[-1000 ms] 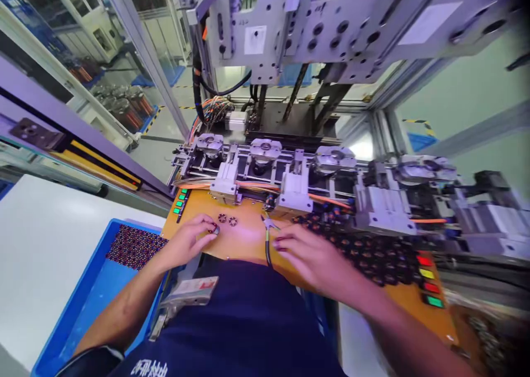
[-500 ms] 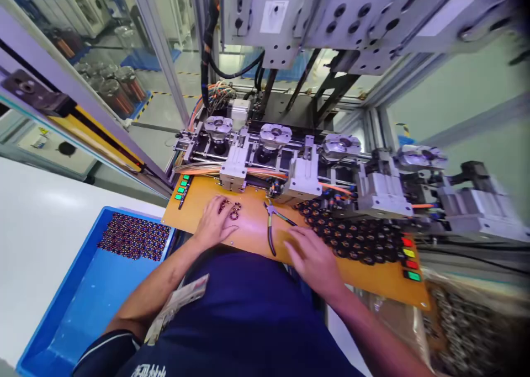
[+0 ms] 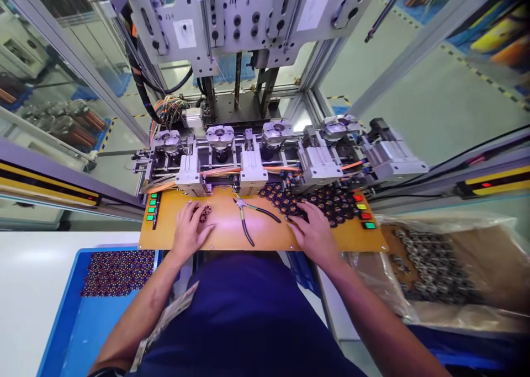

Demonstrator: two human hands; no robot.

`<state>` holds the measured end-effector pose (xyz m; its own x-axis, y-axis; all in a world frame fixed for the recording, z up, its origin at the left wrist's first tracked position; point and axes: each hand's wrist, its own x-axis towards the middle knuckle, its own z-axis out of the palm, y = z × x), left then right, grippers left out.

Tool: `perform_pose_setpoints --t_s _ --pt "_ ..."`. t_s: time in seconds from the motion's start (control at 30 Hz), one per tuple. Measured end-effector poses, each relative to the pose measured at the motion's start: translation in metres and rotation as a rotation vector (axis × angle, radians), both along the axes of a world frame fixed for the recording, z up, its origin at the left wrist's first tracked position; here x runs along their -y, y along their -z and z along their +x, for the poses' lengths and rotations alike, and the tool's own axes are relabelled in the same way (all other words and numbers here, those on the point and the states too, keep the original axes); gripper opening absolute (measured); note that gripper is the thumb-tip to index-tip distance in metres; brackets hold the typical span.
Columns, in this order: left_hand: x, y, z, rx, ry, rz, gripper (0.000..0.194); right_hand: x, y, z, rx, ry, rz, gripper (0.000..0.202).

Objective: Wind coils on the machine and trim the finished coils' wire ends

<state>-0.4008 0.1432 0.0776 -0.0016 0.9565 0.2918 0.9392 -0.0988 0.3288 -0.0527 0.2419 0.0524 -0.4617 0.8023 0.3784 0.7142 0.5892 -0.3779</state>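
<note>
My left hand point(image 3: 189, 232) rests on the orange-brown work plate point(image 3: 223, 236), fingers and thumb apart. Its fingertips lie over a few small dark ring-shaped parts point(image 3: 206, 211), partly hidden by the fingers. My right hand point(image 3: 317, 234) is at the near left edge of a spread of black round parts point(image 3: 337, 203) with coppery centres. Its thumb stands away from the fingers, and the fingertips reach over the nearest parts; nothing is visibly gripped. Between the hands lies a pair of pliers point(image 3: 244, 217), handles spread, touched by neither hand.
Behind the plate stands a row of metal fixtures point(image 3: 252, 170) with round heads. Green buttons point(image 3: 152, 210) sit at left, coloured buttons point(image 3: 364, 215) at right. A blue bin point(image 3: 70, 322) holds similar ring parts; a plastic-lined box point(image 3: 467, 244) holds metallic parts.
My view has swung to the right. My right hand has moved from beside the pliers to the edge of the black parts. My left hand stays by the small rings.
</note>
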Motion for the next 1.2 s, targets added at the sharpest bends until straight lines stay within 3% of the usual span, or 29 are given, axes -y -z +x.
perform_pose_setpoints --t_s 0.1,0.17,0.27,0.4,0.47,0.53,0.8,0.93,1.0,1.07,1.13,1.2 --pt "0.017 -0.015 0.005 0.051 -0.03 0.102 0.054 -0.003 -0.003 -0.007 -0.055 -0.018 -0.002 0.019" --pt "0.023 -0.031 0.011 0.136 -0.048 0.151 0.05 0.0 -0.017 -0.012 -0.118 -0.061 0.002 0.019" --pt "0.02 -0.068 0.027 0.313 0.025 0.088 0.039 0.011 -0.057 -0.031 -0.239 -0.179 -0.005 0.015" --pt "0.005 -0.118 0.055 0.672 0.306 -0.078 0.047 0.03 -0.116 -0.074 -0.606 -0.424 -0.155 0.017" --pt "0.003 -0.132 0.065 0.847 0.345 -0.08 0.047 0.035 -0.134 -0.093 -0.759 -0.527 -0.234 0.027" --pt "0.005 -0.136 0.069 0.918 0.289 -0.035 0.039 0.037 -0.143 -0.106 -0.786 -0.581 -0.279 0.029" --pt "0.017 -0.122 0.055 0.679 0.142 0.157 0.031 0.027 -0.138 -0.129 -0.718 -0.662 -0.645 0.011" --pt "0.024 -0.101 0.04 0.681 0.038 0.213 0.043 0.009 -0.145 -0.143 -0.622 -0.765 -0.749 0.011" --pt "0.03 -0.081 0.028 0.693 -0.129 0.226 0.046 -0.012 -0.154 -0.154 -0.522 -0.805 -0.63 0.011" --pt "0.036 -0.056 0.015 0.688 -0.31 0.249 0.04 -0.042 -0.165 -0.172 -0.394 -0.818 -0.406 0.012" --pt "0.04 -0.031 0.004 0.684 -0.433 0.27 0.035 -0.077 -0.174 -0.199 -0.302 -0.813 -0.212 0.015" --pt "0.04 -0.009 -0.004 0.691 -0.508 0.276 0.033 -0.112 -0.176 -0.234 -0.278 -0.813 -0.139 0.015"
